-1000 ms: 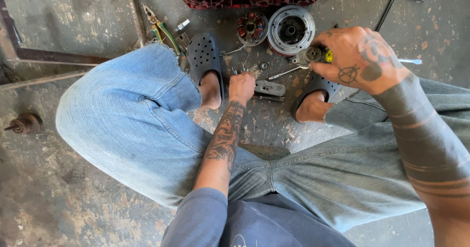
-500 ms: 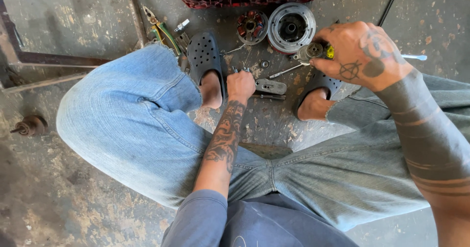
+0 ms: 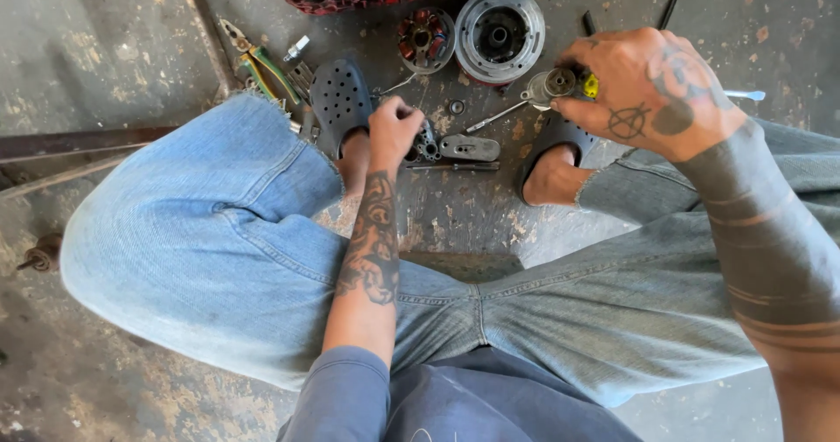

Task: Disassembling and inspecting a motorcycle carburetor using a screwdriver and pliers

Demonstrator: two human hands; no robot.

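my right hand (image 3: 652, 92) was raised over the dusty concrete floor (image 3: 105, 48), fingers wrapped around a small round grey metal part with a yellow tip (image 3: 560, 81); a thin silver rod (image 3: 494, 116) stuck out from under it toward the floor, as if the part was kept up off the grit to be worked on. the grip was closed and firm on that part. my left hand (image 3: 394, 131) was low between my feet, fingertips curled down on a cluster of small dark metal cylinders (image 3: 427, 143) lying on the floor; whether it actually pinched one or only touched them i could not tell. just beside that cluster lay a flat grey metal plate (image 3: 469, 148). further out sat a big round silver drum housing (image 3: 500, 32) and, next to it, a smaller dark wound core with reddish coils (image 3: 422, 39), both laid open side up within reach. green-and-yellow-handled pliers (image 3: 254, 61) rested off to the left, near my black perforated clog (image 3: 341, 99).
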